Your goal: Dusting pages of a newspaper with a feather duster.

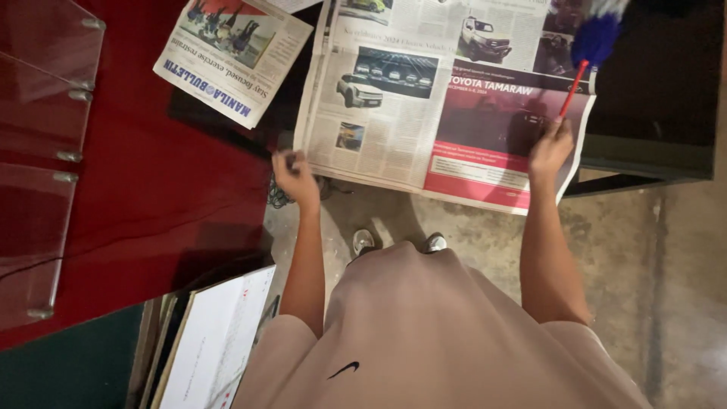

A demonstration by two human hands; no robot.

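— Now, left hand: where, and doing what?
— Sits at eight o'clock from frame centre, on the lower left corner of the open newspaper. Looks motion-blurred; fingers curl down onto the paper's edge, but pinching or merely pressing: cannot tell.
— And the right hand?
— Lies at two o'clock from centre, on the paper's lower right part, over the pink advert panel. Grips the thin red handle of a duster, fingers closed together around it, thumb side toward the page.
— Where does the duster point?
— Runs up toward one o'clock from that hand; ends in a blue fluffy head near the top edge, above the paper's upper right corner.
— How does the newspaper lie?
— Spread open and flat at twelve o'clock, wide between both hands, car photographs across the pages, lower edge hanging just past the surface over the floor.
— Anything beside it?
— Second, folded paper at eleven o'clock, tilted, on a red cloth, near the open one. Clear plastic stands at nine o'clock along the left edge. White sheet at seven o'clock, leaning by the person's hip. Shoes at six o'clock from the paper, on the concrete.
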